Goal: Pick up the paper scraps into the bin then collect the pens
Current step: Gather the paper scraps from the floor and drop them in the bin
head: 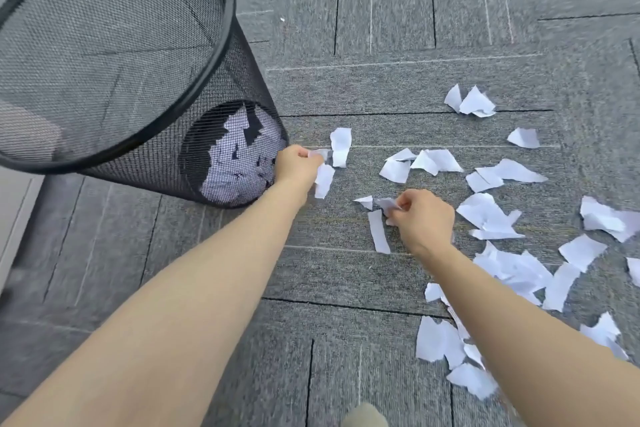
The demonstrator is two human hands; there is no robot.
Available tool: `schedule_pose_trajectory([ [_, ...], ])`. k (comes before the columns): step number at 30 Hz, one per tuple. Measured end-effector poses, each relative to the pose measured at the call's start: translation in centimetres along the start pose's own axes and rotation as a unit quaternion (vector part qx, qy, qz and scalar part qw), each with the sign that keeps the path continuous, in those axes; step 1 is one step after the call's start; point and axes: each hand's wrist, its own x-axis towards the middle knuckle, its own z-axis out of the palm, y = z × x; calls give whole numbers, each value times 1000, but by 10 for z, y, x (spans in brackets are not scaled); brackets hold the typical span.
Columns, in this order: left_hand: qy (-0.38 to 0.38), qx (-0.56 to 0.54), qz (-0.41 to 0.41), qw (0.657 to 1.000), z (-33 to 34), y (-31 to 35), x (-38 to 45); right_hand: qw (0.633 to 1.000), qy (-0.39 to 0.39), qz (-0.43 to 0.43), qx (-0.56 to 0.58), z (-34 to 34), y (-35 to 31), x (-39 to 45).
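Note:
A black mesh bin (145, 55) stands on the carpet at the left, with white scraps lying at its bottom. My left hand (296, 163) is just right of the bin's base and pinches a white paper scrap (320, 153). Another scrap (325, 180) hangs or lies right beside that hand. My right hand (420, 218) is lower and to the right, its fingers curled round a small scrap (388, 203). A long strip (378, 231) lies just left of it. Several more white scraps (491, 215) are scattered over the floor on the right. No pens are in view.
Grey carpet tiles (381, 10) with dark seams cover the floor. A pale surface (14, 204) borders the carpet at the far left. The tip of a shoe (363, 416) shows at the bottom edge.

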Motion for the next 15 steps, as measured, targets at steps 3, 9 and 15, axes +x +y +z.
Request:
schedule_pose_trajectory([
  [3,-47,-10,-29,998,-10,-5,0,999,-12,-10,-29,-3,0,2],
  [9,-78,70,21,994,-5,-20,-1,998,20,-44,-50,5,6,5],
  [15,-74,71,39,994,-4,-26,-39,999,-9,-20,-33,-10,-7,-5],
])
